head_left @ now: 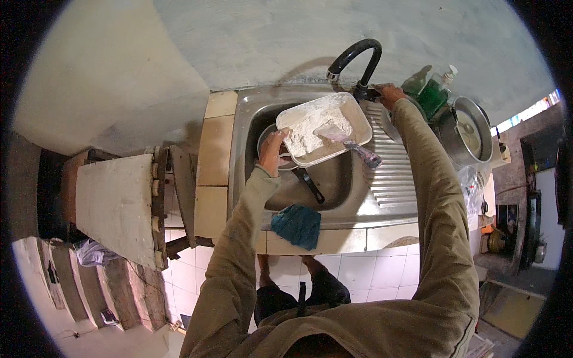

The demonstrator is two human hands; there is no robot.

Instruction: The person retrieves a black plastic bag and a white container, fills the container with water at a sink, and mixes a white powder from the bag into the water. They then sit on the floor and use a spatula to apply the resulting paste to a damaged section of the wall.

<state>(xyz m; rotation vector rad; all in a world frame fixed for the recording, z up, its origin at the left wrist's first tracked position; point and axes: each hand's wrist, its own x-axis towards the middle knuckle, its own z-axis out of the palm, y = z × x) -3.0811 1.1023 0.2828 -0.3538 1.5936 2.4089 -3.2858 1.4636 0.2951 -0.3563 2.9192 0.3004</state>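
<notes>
From my remote seat, the relation I read first is the tap against the white rectangular tub (359,122): the right hand (391,95) is up at the foot of the black gooseneck tap (375,56), just beyond the tub's far right corner and apart from it. Its fingertips are largely hidden there, so I can't tell whether they grip or only touch.

The left hand (272,150) is the nearer one to the tub, thumb and fingers closed on its left end. The tub sits over the sink basin (335,186), its long axis running left to right with the right end angled away from me, and it holds white powder (307,132). A scraper (365,154) lies in it, blade in the powder, handle sticking out over the near right corner toward the ribbed drainboard (391,173).

Below the tub, the basin shows bare metal around a black pan handle (308,185). On the near edge lies a blue-green cloth (297,227). To the right, the green soap bottle (434,95) and metal pot (462,149) crowd the right forearm.
</notes>
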